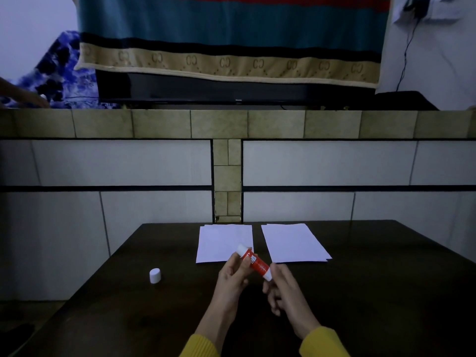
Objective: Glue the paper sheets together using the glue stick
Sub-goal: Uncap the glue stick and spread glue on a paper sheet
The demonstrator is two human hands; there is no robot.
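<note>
A dark wooden table is seen standing against a wall faced with pale panels, which are divided by black lines and a central column of mottled tan tiles. A ledge of the same tan tiles is laid along the top of the wall, and on it a dark television is partly draped with a striped blanket in teal, black and beige. A blue patterned cloth is piled at the far left, and a black cable is hung down the white wall at the far right. Two white paper sheets are laid side by side at the far edge of the table, the left sheet and the right sheet, with a narrow gap between them. A white cap is stood upright on the table, well to the left of the hands. The glue stick, red-bodied with white ends and white lettering, is held tilted above the table just nearer than the sheets, its uncapped end pointed far-left over the near edge of the left sheet. Its body is grasped by the curled fingers of the left hand, and its lower white base is pinched by the fingertips of the right hand. Yellow sleeves are seen at both wrists.
</note>
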